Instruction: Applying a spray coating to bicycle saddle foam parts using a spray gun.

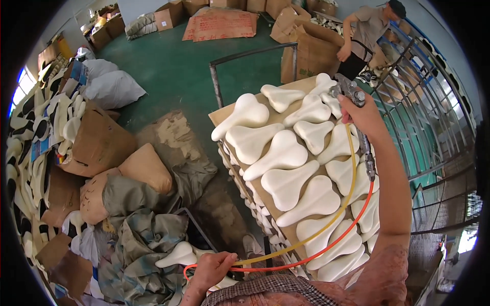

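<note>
My right hand (363, 113) is wrapped round a metal spray gun (349, 90) at the far right corner of a cart. A yellow hose (352, 176) and a red-orange hose (335, 241) run from the gun in a curve toward me. Down at the lower middle, my left hand (213, 268) is closed around the hoses; the red one loops out past its far side. Under the gun, rows of white bicycle saddle pads (279, 154) lie on a brown board (220, 117). The gun's nozzle end is close above the far pads; any spray cannot be made out.
A metal cart handle (253, 54) rises behind the board. Cartons (96, 138) of saddle parts, sacks (111, 84) and crumpled cloth (145, 250) crowd the left. A metal rack (408, 109) stands right. Another person (368, 31) works beside a tall carton (309, 53) at the back right.
</note>
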Motion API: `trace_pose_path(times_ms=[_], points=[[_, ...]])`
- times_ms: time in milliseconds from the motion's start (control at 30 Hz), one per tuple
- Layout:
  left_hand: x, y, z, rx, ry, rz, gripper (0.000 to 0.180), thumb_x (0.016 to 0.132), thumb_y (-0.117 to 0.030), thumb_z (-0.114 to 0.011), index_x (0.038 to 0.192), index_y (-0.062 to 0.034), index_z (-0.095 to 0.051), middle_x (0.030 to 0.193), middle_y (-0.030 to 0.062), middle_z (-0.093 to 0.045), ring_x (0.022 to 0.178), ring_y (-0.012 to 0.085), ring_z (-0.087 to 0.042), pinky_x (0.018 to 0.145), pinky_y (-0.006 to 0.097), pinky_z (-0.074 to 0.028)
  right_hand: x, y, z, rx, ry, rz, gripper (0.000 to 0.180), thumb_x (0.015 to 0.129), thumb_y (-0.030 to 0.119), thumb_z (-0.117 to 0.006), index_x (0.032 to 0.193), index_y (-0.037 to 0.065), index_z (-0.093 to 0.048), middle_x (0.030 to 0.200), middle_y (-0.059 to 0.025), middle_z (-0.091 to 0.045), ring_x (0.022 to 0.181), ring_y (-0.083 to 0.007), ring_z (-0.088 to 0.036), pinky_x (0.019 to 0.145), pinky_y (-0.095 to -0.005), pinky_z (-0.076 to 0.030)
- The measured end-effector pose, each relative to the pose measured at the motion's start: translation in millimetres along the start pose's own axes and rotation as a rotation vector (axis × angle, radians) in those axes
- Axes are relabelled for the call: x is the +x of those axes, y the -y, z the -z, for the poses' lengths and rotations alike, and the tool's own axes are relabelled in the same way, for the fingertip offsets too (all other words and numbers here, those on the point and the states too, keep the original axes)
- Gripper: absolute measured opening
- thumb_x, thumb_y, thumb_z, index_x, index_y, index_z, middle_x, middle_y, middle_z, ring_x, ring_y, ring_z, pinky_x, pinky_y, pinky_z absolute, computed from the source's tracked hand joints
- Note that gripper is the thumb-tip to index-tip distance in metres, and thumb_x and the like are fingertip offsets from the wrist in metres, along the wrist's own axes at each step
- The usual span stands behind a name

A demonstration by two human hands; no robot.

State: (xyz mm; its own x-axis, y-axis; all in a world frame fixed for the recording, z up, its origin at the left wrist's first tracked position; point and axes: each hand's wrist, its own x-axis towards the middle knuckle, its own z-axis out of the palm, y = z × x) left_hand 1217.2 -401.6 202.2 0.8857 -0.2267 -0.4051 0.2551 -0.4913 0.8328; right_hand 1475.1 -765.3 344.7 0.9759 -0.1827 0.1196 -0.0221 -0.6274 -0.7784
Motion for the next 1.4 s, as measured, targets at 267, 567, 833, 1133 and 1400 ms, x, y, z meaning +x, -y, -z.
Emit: trace_pose_path(times_ms=[267,567,833,1133,1400], points=[[29,14,-2,0.015,0.059,-0.005,0.029,0.088,-0.031,-0.057,0.084,-0.0037,-0.067,0.059,0.0153,-0.058,0.056,0.0311,-0.059,0.051,0.037,-0.045,0,24,-15,0.004,0.026,0.027,0.026,0.084,0.028,-0.066,0.088,0.003,-0.057,0.064,-0.0014,-0.058,0.054,-0.0099,-0.056,0.052,-0.0241,-0.045],[33,24,-1,0.026,0.098,-0.023,0.029,0.089,-0.028,-0.057,0.085,-0.0017,-0.067,0.062,0.0140,-0.061,0.058,0.0250,-0.060,0.054,0.034,-0.046,2,32,-26,0.054,0.113,0.055,0.022,0.087,0.025,-0.063,0.083,0.004,-0.057,0.064,-0.0020,-0.059,0.056,-0.0093,-0.056,0.054,-0.0242,-0.046],[18,22,6,0.086,0.100,-0.035,0.030,0.089,-0.033,-0.055,0.082,-0.0057,-0.067,0.066,0.0132,-0.062,0.064,0.0327,-0.061,0.058,0.038,-0.048,-47,65,-54,0.152,0.335,0.014,0.021,0.086,0.022,-0.062,0.084,0.003,-0.057,0.066,-0.0034,-0.058,0.057,-0.0115,-0.057,0.057,-0.0258,-0.048],[-11,37,5,0.100,0.063,-0.015,0.032,0.089,-0.035,-0.053,0.085,-0.0075,-0.068,0.068,0.0127,-0.064,0.065,0.0329,-0.061,0.060,0.039,-0.049,-70,83,-67,0.139,0.447,0.071,0.032,0.085,0.029,-0.063,0.101,0.001,-0.057,0.070,-0.0008,-0.057,0.057,-0.0084,-0.055,0.054,-0.0233,-0.045],[-33,52,3,0.118,0.021,-0.065,0.031,0.089,-0.034,-0.053,0.084,-0.0078,-0.068,0.067,0.0109,-0.064,0.065,0.0321,-0.062,0.061,0.039,-0.049,-78,102,-91,0.067,0.465,0.026,0.038,0.084,0.032,-0.064,0.105,0.001,-0.057,0.069,-0.0009,-0.056,0.057,-0.0091,-0.056,0.054,-0.0230,-0.047]])
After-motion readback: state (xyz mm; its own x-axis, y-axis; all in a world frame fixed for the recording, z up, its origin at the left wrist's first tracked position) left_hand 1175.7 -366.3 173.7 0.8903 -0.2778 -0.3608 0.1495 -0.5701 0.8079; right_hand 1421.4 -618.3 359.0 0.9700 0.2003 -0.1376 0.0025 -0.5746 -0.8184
